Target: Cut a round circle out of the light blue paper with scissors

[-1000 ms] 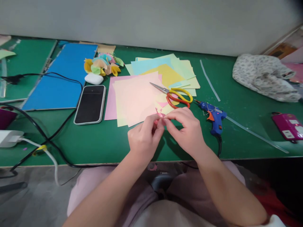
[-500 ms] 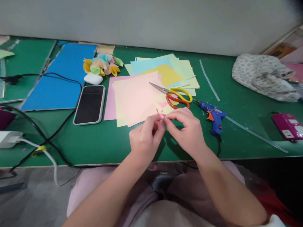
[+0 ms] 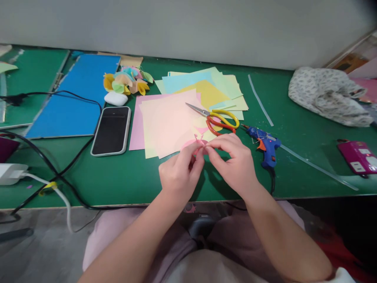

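Observation:
Between my fingertips is a small pink paper piece (image 3: 199, 140) with thin curled strips sticking up; its lower part is hidden by my fingers. My left hand (image 3: 181, 169) pinches it from the left, thumb against forefinger. From the right, my right hand (image 3: 232, 163) pinches the same paper, its fingertips meeting those of the left. Just beyond the hands lie scissors (image 3: 210, 114) with one yellow and one red handle, resting on a stack of coloured paper sheets (image 3: 167, 122). A blue glue gun (image 3: 266, 145) with an orange trigger lies right of my right hand.
On the green table (image 3: 141, 181) are a phone (image 3: 111, 131), a white case (image 3: 116, 98), folded paper petals (image 3: 126, 80) and a blue board (image 3: 76, 98). Black cables (image 3: 59, 173) cross the left. A glue stick (image 3: 260, 100), cloth bundle (image 3: 326, 94) and purple power strip (image 3: 357, 157) lie right.
My left hand has shifted slightly left, and more of the pink paper shows above its fingers. Both hands keep their pinch; the things on the table have not moved.

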A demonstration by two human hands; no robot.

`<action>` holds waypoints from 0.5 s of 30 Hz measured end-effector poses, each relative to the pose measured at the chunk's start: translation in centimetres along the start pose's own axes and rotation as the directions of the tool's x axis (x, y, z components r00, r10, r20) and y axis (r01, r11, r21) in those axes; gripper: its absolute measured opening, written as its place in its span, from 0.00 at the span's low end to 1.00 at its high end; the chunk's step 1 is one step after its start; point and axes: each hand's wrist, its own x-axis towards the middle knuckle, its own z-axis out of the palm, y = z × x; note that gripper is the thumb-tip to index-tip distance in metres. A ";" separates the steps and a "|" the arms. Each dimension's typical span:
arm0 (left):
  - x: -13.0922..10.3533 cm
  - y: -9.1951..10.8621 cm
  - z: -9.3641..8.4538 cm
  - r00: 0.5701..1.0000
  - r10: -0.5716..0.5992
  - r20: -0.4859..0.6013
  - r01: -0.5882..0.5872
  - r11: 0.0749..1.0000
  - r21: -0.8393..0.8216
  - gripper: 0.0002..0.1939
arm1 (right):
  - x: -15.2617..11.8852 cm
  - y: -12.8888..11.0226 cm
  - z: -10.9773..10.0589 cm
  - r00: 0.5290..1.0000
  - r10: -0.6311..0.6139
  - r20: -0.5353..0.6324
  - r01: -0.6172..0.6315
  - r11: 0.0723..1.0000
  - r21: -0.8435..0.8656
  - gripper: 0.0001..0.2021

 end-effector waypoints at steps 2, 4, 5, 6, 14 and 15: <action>0.0 -0.1 0.1 1.000 0.013 -0.015 -0.012 1.000 0.010 0.04 | 0.0 0.1 0.0 1.000 -0.007 -0.003 0.007 1.000 -0.018 0.09; -0.2 -0.2 0.2 1.000 0.015 -0.015 -0.014 1.000 0.011 0.04 | -0.1 0.1 0.1 1.000 -0.025 -0.014 0.025 0.999 -0.036 0.08; -0.2 -0.3 0.2 1.000 0.015 -0.012 -0.015 1.000 0.009 0.04 | -0.1 0.1 0.1 0.999 -0.037 -0.018 0.036 0.998 -0.045 0.08; -0.3 -0.3 0.3 1.000 0.017 -0.012 -0.017 1.000 0.003 0.04 | -0.1 0.2 0.1 0.998 -0.054 -0.024 0.053 0.997 -0.055 0.08; -0.5 -0.5 0.1 0.999 0.053 -0.001 -0.053 0.999 -0.002 0.02 | 0.0 0.0 0.2 0.981 -0.191 -0.031 0.182 0.966 -0.182 0.10; -0.5 -0.6 0.1 0.998 0.061 -0.003 -0.061 0.998 0.009 0.03 | 0.0 -0.1 0.1 0.980 -0.196 -0.026 0.188 0.963 -0.192 0.10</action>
